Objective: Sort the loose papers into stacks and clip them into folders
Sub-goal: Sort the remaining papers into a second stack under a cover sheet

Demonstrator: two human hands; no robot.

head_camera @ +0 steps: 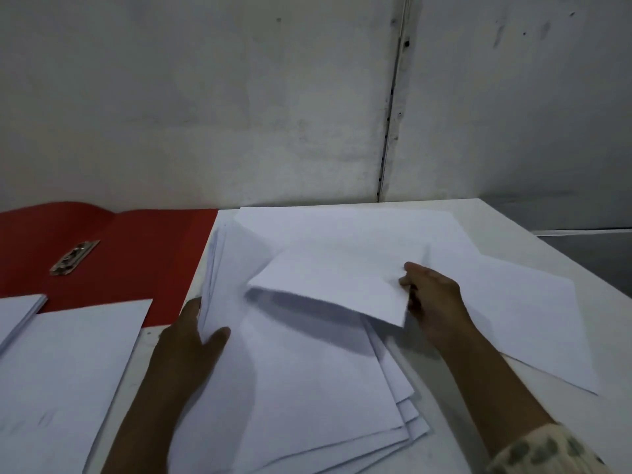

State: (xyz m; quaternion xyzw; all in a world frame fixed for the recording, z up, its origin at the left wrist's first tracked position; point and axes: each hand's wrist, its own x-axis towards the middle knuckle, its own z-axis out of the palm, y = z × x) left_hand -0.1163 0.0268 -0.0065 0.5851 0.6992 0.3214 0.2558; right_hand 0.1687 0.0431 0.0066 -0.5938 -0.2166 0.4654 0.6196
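Fanning white papers (307, 388), one lifted

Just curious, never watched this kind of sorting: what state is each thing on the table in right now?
Red card folder: lying open, flat.
Metal clip: on the folder, no paper in it.
Lifted white sheet: raised, bent, pinched by right hand.
Fanned white paper pile: uneven, edge gripped by left hand.
Left white stack: flat.

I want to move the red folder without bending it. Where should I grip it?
Probably the red folder's bare far edge, from the wall side, hands spread wide. It lies open and flat; stacked sheets cover its near edge, loose papers crowd its right side, and the metal clip sits mid-panel.
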